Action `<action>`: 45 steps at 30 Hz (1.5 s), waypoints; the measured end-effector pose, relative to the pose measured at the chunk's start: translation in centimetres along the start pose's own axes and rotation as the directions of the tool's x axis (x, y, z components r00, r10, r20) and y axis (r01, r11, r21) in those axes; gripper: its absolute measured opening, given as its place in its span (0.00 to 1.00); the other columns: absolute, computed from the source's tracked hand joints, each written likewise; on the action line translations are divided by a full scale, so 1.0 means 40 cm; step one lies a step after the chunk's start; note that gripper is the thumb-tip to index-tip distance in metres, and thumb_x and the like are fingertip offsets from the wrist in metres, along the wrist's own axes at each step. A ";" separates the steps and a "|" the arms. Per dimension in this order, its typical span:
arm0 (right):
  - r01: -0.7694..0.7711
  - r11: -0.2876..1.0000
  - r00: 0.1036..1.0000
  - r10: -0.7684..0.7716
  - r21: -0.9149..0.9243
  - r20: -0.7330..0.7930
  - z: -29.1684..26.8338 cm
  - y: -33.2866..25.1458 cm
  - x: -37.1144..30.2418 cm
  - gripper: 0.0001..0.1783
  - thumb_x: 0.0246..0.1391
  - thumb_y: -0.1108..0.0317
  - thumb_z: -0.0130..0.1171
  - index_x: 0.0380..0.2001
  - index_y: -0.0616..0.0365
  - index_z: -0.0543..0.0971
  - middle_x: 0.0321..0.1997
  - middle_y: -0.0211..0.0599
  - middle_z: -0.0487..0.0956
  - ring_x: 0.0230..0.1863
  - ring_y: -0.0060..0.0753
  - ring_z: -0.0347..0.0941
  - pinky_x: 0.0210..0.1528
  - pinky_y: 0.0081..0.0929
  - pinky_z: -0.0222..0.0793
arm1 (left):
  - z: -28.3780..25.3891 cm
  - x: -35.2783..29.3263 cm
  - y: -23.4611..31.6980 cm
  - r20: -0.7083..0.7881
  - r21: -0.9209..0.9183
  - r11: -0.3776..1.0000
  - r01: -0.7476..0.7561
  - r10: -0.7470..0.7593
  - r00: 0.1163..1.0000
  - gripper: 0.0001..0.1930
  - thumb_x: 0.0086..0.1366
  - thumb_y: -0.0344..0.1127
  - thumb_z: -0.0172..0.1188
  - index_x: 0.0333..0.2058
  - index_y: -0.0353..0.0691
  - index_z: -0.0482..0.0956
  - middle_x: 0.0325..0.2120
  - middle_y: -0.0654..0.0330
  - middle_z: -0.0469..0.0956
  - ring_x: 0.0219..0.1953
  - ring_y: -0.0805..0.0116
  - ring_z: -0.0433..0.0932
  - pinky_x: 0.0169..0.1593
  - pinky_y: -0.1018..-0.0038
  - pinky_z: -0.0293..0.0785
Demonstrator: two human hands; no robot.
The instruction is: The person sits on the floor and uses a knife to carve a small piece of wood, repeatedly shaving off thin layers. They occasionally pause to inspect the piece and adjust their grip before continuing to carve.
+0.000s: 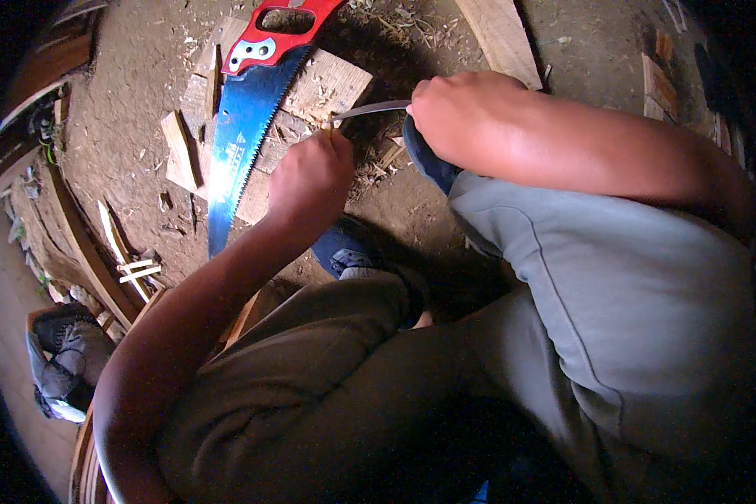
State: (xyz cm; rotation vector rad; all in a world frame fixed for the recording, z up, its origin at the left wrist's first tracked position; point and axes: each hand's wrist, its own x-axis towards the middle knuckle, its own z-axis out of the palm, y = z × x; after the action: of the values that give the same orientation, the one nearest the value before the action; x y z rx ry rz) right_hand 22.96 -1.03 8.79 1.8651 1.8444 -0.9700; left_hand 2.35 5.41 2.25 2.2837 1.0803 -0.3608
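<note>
My left hand [312, 178] is closed around a small piece of wood, of which only a pale tip [331, 124] shows above the fingers. My right hand [450, 116] is wrapped round the handle of a knife, whose slim, slightly curved blade [374, 109] reaches left to that wooden tip. The knife's handle is hidden inside the fist. Just left of my left hand lies a hand saw [248, 139] with a blue blade and a red handle, teeth facing right. Beneath the saw and near both hands is a flat wooden board [332, 80] scattered with shavings.
Wood offcuts [181, 151] and thin sticks [139, 273] lie on the dirt floor to the left. A plank [500, 42] stretches away at the top. My shoes [349, 248] and bent knees are close below the hands. Crumpled cloth [67, 361] sits at the far left.
</note>
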 end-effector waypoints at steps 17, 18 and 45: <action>0.084 0.996 0.995 -0.085 0.024 0.059 0.004 -0.007 0.007 0.20 0.63 0.64 0.40 0.33 0.67 0.80 0.36 0.59 0.80 0.39 0.58 0.78 0.42 0.49 0.73 | -0.009 -0.011 0.031 -0.008 -0.050 0.998 0.038 -0.039 0.999 0.20 0.68 0.43 0.43 0.30 0.32 0.76 0.28 0.37 0.77 0.33 0.36 0.77 0.40 0.47 0.73; 0.056 0.998 0.998 -0.057 0.033 0.040 0.002 -0.010 0.007 0.19 0.62 0.65 0.41 0.33 0.67 0.80 0.36 0.58 0.80 0.39 0.58 0.78 0.42 0.48 0.74 | -0.006 -0.010 0.025 -0.020 -0.041 0.999 0.009 -0.009 1.000 0.19 0.68 0.42 0.43 0.30 0.32 0.76 0.28 0.37 0.77 0.33 0.36 0.77 0.40 0.47 0.73; -0.005 0.999 0.998 0.006 -0.032 0.056 -0.050 -0.064 0.007 0.14 0.52 0.72 0.46 0.35 0.68 0.81 0.37 0.56 0.81 0.41 0.53 0.79 0.41 0.45 0.76 | -0.008 -0.004 0.045 0.009 -0.063 0.998 0.005 -0.004 1.000 0.18 0.66 0.40 0.41 0.32 0.31 0.75 0.30 0.37 0.77 0.36 0.35 0.76 0.43 0.48 0.72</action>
State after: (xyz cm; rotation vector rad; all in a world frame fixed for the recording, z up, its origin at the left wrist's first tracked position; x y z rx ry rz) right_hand 20.91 0.76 10.60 1.8049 1.8109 -0.9749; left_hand 3.65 4.61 3.28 2.2226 1.0778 -0.3338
